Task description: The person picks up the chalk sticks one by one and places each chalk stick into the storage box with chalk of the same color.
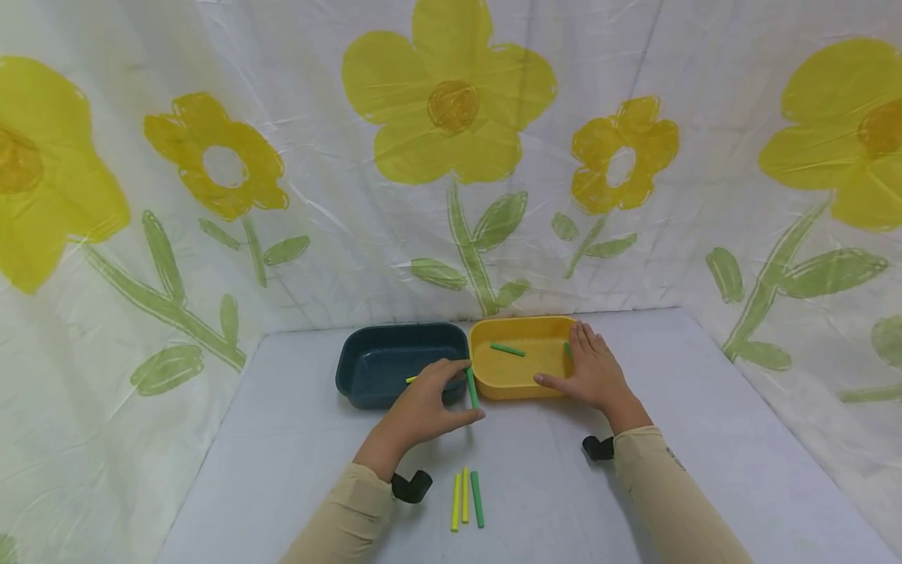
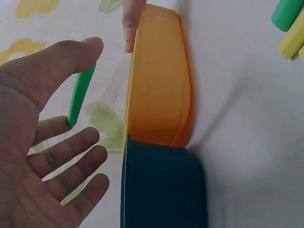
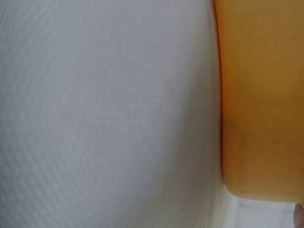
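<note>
My left hand (image 1: 423,403) pinches a green stick (image 1: 472,388) end to end between thumb and index finger, the other fingers spread in the left wrist view. It hovers over the near right corner of the dark teal bin (image 1: 373,399), by the yellow bin (image 1: 517,389). My right hand (image 1: 595,372) lies over the right end of the yellow bin, fingers straight along the rim and thumb out over the front rim. Inside that bin lies a green stick (image 1: 507,349); another green piece (image 1: 568,350) is partly hidden by the right hand. A yellow stick (image 1: 411,380) shows in the teal bin, partly covered by my left hand.
Two yellow sticks (image 1: 455,501) and a green stick (image 1: 478,499) lie on the white tabletop (image 1: 535,501) in front of the bins. The bins stand side by side near the back edge, before a flower-patterned curtain (image 1: 338,258). Black wrist mounts (image 1: 412,487) jut out below both wrists.
</note>
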A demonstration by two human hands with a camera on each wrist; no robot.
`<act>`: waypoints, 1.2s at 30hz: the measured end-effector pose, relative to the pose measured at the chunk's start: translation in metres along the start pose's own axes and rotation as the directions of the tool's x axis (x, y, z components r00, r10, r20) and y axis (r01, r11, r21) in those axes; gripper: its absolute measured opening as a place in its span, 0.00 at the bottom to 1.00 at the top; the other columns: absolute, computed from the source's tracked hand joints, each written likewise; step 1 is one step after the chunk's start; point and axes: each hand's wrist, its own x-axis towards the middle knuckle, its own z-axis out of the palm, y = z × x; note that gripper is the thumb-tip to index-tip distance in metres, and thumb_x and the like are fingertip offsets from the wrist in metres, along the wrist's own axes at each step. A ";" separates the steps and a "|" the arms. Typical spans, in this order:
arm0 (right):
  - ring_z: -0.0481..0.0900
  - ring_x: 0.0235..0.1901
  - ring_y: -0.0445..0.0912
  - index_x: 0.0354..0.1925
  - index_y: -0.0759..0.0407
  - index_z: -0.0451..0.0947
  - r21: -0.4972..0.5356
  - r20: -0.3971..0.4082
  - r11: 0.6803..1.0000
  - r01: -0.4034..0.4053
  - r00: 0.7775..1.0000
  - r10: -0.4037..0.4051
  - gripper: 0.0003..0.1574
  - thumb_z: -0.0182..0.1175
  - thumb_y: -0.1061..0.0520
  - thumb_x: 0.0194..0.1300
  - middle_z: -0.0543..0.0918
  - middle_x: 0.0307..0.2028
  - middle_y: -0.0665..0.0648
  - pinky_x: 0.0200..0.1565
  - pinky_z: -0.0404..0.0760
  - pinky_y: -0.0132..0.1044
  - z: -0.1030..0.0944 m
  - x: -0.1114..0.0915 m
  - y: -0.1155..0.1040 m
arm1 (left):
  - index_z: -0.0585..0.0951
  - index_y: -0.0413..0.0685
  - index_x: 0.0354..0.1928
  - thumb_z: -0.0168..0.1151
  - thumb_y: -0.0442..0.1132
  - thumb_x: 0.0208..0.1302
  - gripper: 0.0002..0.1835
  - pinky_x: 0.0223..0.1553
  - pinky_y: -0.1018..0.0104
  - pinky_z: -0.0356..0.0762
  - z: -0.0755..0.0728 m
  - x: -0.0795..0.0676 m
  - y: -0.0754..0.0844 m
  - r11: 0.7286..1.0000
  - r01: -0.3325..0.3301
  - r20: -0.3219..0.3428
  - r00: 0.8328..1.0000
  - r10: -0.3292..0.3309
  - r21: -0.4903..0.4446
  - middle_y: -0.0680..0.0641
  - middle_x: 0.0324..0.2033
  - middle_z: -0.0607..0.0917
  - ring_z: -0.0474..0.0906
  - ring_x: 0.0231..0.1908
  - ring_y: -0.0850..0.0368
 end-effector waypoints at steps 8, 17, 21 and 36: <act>0.35 0.78 0.58 0.76 0.67 0.34 0.005 0.003 1.000 -0.002 1.000 0.002 0.84 0.46 0.09 0.48 0.39 0.78 0.66 0.76 0.39 0.55 0.001 0.000 -0.001 | 0.68 0.61 0.69 0.70 0.64 0.53 0.43 0.59 0.57 0.76 0.001 0.003 0.001 1.000 -0.004 0.024 1.000 0.004 -0.017 0.54 0.57 0.77 0.74 0.58 0.58; 0.36 0.78 0.58 0.76 0.67 0.35 -0.006 -0.004 1.000 -0.004 1.000 0.004 0.84 0.46 0.09 0.48 0.39 0.78 0.66 0.76 0.40 0.55 0.003 0.000 -0.001 | 0.68 0.59 0.69 0.70 0.64 0.53 0.42 0.59 0.56 0.76 0.006 0.007 -0.001 0.999 -0.029 0.023 0.999 0.030 -0.039 0.52 0.55 0.79 0.75 0.56 0.56; 0.36 0.78 0.59 0.76 0.68 0.36 -0.002 -0.004 1.000 -0.006 1.000 0.006 0.84 0.46 0.09 0.48 0.39 0.78 0.66 0.76 0.40 0.56 0.002 -0.001 -0.002 | 0.68 0.57 0.69 0.70 0.62 0.54 0.43 0.60 0.55 0.76 0.008 0.010 0.000 0.997 -0.036 0.024 0.999 0.037 -0.064 0.51 0.54 0.79 0.75 0.57 0.54; 0.36 0.78 0.58 0.76 0.67 0.34 -0.007 -0.014 1.000 -0.005 1.000 0.004 0.83 0.46 0.10 0.48 0.38 0.78 0.66 0.76 0.40 0.55 0.004 0.002 0.001 | 0.68 0.57 0.70 0.71 0.61 0.54 0.43 0.57 0.57 0.77 0.013 0.023 0.002 0.999 -0.004 0.024 1.000 0.005 -0.041 0.51 0.53 0.79 0.76 0.55 0.53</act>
